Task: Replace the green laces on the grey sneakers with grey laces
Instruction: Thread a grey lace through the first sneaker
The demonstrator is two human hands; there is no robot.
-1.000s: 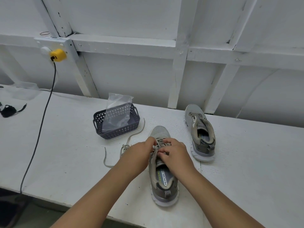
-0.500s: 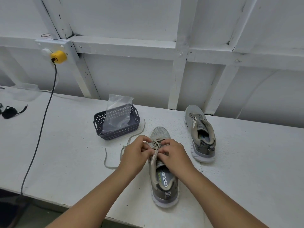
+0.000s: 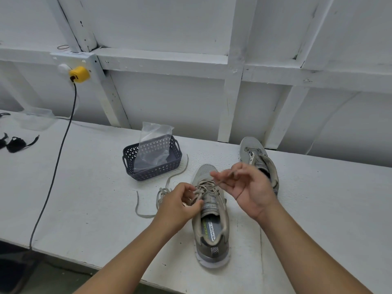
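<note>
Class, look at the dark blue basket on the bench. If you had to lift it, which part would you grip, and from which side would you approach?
Grip the basket by its looped end handle on the left, which faces open bench, coming in from the left. A clear plastic bag stands up out of the middle, so a grasp from above would likely crush it.

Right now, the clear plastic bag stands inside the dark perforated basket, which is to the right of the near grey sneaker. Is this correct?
Not quite. The head view shows the dark perforated basket, with the clear plastic bag inside, to the left of the near grey sneaker, not the right.
</note>
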